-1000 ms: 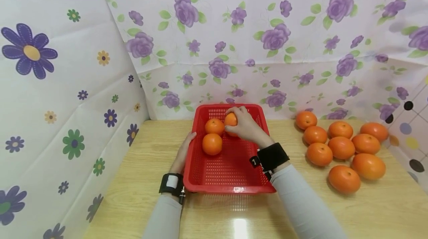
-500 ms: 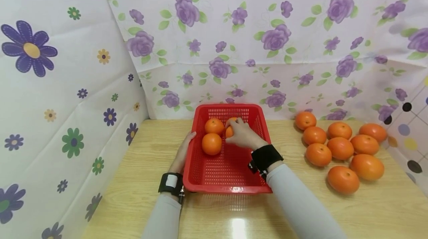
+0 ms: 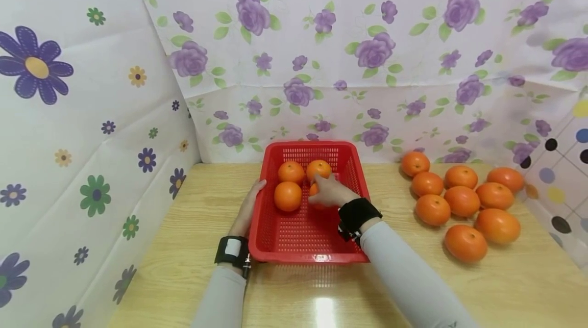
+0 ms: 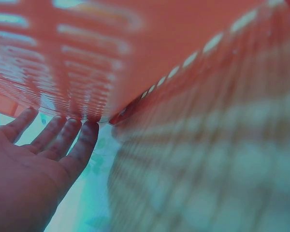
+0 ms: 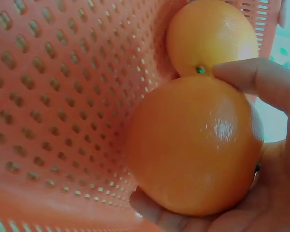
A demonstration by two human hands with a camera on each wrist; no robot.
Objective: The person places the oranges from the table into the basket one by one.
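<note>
A red perforated plastic basket stands on the table with several oranges inside. My left hand lies along its left outer side; in the left wrist view the fingers are extended, tips at the slotted wall. Inside the basket, my right hand grips an orange, thumb on one side and fingers curled under the other. Just behind it sits another orange. Two more, a back orange and a nearer orange, are lined up at the left wall.
A group of several loose oranges lies on the wooden table to the right of the basket. Flower-printed sheets stand behind the table and along its left side, and a dotted sheet borders the right.
My right hand has come nearer, from the back orange to the one in front of it, uncovering the back one. The left hand stays at the basket's side.
</note>
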